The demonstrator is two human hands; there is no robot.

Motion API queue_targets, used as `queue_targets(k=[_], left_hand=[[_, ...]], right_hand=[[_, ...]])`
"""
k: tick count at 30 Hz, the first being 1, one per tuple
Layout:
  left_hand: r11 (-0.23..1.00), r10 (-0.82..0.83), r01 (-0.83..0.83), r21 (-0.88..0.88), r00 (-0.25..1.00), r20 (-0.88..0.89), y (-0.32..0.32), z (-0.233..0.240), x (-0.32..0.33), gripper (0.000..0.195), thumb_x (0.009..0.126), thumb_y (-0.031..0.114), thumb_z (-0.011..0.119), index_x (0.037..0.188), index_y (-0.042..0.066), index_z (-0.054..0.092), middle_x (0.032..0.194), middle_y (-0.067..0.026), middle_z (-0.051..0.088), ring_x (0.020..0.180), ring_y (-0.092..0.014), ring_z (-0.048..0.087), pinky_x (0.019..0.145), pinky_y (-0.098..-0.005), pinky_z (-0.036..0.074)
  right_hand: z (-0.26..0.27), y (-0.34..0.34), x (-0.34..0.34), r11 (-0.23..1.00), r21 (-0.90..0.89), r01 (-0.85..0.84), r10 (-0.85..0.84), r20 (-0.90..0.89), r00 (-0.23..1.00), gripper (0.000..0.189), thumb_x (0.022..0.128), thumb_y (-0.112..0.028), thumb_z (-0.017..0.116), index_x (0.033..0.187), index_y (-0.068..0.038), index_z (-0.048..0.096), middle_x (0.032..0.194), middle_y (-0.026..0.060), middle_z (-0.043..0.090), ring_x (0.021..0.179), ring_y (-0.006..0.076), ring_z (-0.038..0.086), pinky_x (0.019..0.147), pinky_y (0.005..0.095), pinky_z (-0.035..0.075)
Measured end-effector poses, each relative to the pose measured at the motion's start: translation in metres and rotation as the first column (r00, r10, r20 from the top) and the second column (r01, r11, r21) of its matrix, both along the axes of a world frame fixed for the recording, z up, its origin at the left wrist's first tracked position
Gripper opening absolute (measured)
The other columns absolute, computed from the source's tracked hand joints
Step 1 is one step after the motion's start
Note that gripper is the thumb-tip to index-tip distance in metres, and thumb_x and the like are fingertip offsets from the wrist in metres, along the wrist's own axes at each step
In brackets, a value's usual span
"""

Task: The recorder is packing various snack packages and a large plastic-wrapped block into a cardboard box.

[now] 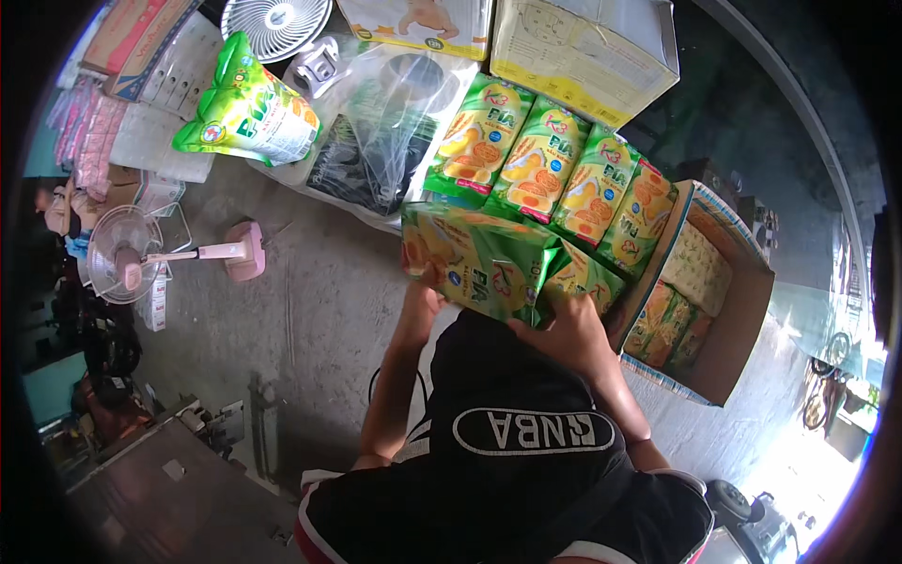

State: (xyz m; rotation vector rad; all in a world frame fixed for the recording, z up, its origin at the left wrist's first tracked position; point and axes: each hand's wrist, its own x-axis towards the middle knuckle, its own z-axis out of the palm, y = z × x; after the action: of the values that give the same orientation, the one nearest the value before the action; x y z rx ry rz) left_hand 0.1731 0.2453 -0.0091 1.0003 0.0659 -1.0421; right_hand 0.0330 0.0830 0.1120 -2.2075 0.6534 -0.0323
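A large glossy green package of K3 Pía cakes (479,261) is held up in front of my chest, with cake pictures on its printed side. My left hand (425,292) grips its left end from below. At the other end, my right hand (569,328) closes around the folded wrapper, and some of its fingers are hidden. Just beyond lies a row of similar green cake packets (542,162), side by side. Another packet (588,282) shows partly behind my right hand. To the right, an opened cardboard box (740,303) contains more packets (655,321) and a pale patterned piece (697,264).
A puffed green Pía bag (261,116) rests on the table's left part, beside clear plastic over dark items (366,162). Cartons (585,63) and a white fan (278,21) stand behind. A pink standing fan (127,257) is on the concrete floor at left.
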Motion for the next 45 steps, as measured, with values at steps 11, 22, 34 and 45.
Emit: queue_targets(k=[11, 22, 34, 45], left_hand=[[0.903, -0.005, -0.100, 0.418, 0.970, 0.244, 0.013, 0.003, 0.021, 0.046, 0.087, 0.039, 0.047, 0.115, 0.002, 0.046, 0.104, -0.0088, 0.056, 0.090, -0.015, 0.057, 0.075, -0.0282, 0.046], [0.981, 0.173, -0.188, -0.057, 0.964, -0.203, -0.027, -0.011, -0.049, 0.052, 0.082, 0.035, 0.055, 0.123, 0.008, 0.038, 0.119, -0.0027, 0.047, 0.113, -0.018, 0.040, 0.091, -0.0439, 0.031], [0.930, 0.299, -0.277, 0.240, 0.953, -0.058, -0.064, -0.006, -0.044, 0.037, 0.071, 0.021, 0.066, 0.103, 0.006, 0.056, 0.100, -0.0018, 0.057, 0.093, -0.013, 0.052, 0.080, -0.0277, 0.038], [0.936, 0.210, -0.202, 0.288, 0.978, 0.004, -0.062, -0.056, -0.031, 0.034, 0.069, 0.024, 0.064, 0.096, 0.003, 0.059, 0.099, -0.0051, 0.057, 0.094, -0.015, 0.051, 0.083, -0.0269, 0.036]], right_hand=[[-0.085, -0.015, 0.008, 0.966, 0.241, -0.093, 0.105, -0.037, 0.994, 0.035, 0.065, -0.029, 0.070, 0.066, 0.004, 0.058, 0.057, 0.0143, 0.058, 0.056, 0.0235, 0.060, 0.053, 0.0333, 0.046], [-0.091, -0.019, 0.008, 0.927, 0.371, -0.050, 0.000, 0.132, 0.991, 0.026, 0.066, -0.017, 0.070, 0.078, 0.004, 0.060, 0.068, 0.0106, 0.063, 0.062, 0.0149, 0.062, 0.060, 0.0247, 0.050], [-0.123, -0.048, -0.031, 0.825, -0.462, -0.325, 0.378, 0.024, 0.926, 0.062, 0.065, -0.035, 0.065, 0.118, -0.011, 0.046, 0.136, 0.0166, 0.026, 0.127, 0.0280, 0.024, 0.103, 0.0431, 0.018], [-0.132, -0.055, -0.058, 0.715, -0.583, -0.386, 0.375, -0.146, 0.915, 0.054, 0.078, -0.018, 0.048, 0.130, -0.023, 0.035, 0.137, 0.0098, 0.026, 0.128, 0.0243, 0.023, 0.103, 0.0445, 0.018]])
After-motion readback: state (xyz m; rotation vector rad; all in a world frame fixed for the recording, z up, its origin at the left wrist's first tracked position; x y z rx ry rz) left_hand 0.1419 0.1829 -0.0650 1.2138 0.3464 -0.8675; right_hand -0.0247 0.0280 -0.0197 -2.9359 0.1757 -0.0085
